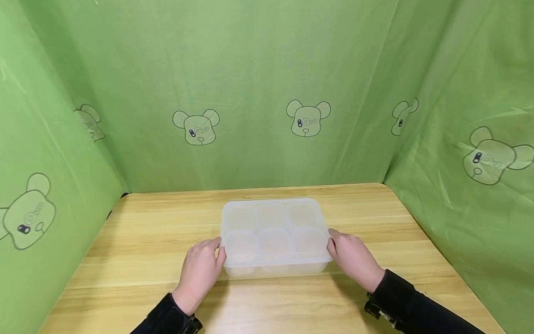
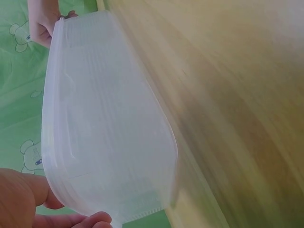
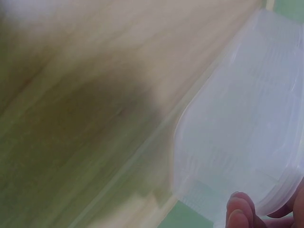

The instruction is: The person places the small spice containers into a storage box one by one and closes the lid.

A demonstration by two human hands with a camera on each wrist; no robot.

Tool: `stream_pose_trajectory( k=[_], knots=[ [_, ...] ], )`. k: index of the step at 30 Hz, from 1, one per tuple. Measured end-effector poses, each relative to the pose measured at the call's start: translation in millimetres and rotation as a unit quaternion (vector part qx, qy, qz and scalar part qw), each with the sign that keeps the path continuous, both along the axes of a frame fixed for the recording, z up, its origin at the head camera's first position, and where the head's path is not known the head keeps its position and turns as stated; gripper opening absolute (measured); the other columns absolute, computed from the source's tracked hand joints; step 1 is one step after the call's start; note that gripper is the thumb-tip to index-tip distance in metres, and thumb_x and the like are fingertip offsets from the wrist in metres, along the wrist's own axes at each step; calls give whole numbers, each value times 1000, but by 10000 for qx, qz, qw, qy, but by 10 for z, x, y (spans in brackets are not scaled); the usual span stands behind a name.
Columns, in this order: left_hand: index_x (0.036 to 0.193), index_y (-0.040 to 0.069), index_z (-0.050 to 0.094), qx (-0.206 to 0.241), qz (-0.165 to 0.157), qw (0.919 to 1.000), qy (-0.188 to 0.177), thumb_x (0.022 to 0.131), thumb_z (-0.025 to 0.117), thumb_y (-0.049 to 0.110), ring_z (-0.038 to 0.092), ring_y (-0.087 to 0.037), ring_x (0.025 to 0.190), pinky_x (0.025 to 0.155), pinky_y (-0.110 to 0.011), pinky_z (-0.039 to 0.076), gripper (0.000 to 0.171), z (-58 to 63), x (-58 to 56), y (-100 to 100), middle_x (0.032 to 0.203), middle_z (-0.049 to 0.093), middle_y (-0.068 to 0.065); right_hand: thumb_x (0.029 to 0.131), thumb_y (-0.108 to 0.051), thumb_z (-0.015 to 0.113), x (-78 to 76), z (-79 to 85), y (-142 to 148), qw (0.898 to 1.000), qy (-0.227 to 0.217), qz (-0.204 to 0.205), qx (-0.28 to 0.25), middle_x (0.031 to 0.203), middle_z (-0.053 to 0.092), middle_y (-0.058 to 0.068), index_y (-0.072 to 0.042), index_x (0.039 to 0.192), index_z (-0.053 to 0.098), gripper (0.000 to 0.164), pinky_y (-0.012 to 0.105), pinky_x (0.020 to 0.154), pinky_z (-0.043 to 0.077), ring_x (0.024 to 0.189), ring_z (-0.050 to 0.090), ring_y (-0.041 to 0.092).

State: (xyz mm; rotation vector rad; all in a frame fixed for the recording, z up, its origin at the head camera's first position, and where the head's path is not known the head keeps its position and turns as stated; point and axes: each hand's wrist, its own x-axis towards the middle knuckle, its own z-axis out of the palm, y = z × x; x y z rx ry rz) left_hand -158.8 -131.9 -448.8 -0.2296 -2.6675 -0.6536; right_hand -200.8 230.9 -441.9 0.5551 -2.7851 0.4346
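A translucent white plastic storage box [image 1: 275,232] with a lid sits near the middle of the table, rounded outlines of several compartments showing through its top. My left hand [image 1: 201,263] grips its left end at the rim, the fingers [image 2: 95,221] under the lip. At the opposite end, my right hand [image 1: 354,258] holds the rim in the same way, with fingertips [image 3: 240,209] against the side wall. Both wrist views show the box's frosted long front wall [image 2: 114,109]. Its bottom edge runs close along the wood surface.
The wood-grain table [image 1: 167,213] stretches out around the box. Green cloth walls [image 1: 250,69] printed with bear heads enclose the table at the back and on both sides. Dark sleeves [image 1: 417,301] cover the forearms.
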Motion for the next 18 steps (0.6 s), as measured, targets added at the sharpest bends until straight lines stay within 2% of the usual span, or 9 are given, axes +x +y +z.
stream_pose_trajectory(
  k=[5, 8, 12, 18],
  knots=[
    [111, -6, 71, -33, 7, 10000, 72, 91, 67, 11, 70, -36, 99, 90, -50, 54, 26, -3, -11, 16, 106, 72, -21, 96, -3, 54, -34, -5, 0, 10000, 40, 2, 47, 71, 63, 11, 10, 110, 67, 23, 35, 58, 49, 57, 46, 13],
    [112, -6, 71, -42, 31, 10000, 50, 92, 67, 11, 70, -36, 100, 90, -51, 54, 26, -5, -21, 14, 107, 72, -22, 96, -4, 53, -56, -10, -4, 10000, -11, -5, 70, 66, 55, 5, 6, 104, 67, 19, 35, 57, 46, 57, 45, 14],
    [112, -5, 71, -48, 44, 10000, 10, 93, 66, 12, 69, -36, 101, 90, -52, 53, 26, -12, -39, 8, 108, 72, -21, 96, -4, 54, -70, -18, -8, 9999, 31, -28, 92, 67, 57, 6, 6, 102, 67, 17, 36, 57, 48, 58, 47, 14],
    [110, -6, 71, -32, 17, 9999, 161, 92, 66, 11, 70, -37, 97, 87, -51, 54, 25, -20, -64, 3, 104, 73, -21, 97, -4, 54, -74, -15, -17, 10000, -11, -4, 62, 61, 48, 2, 3, 95, 65, 13, 33, 54, 44, 55, 44, 14]
  ],
)
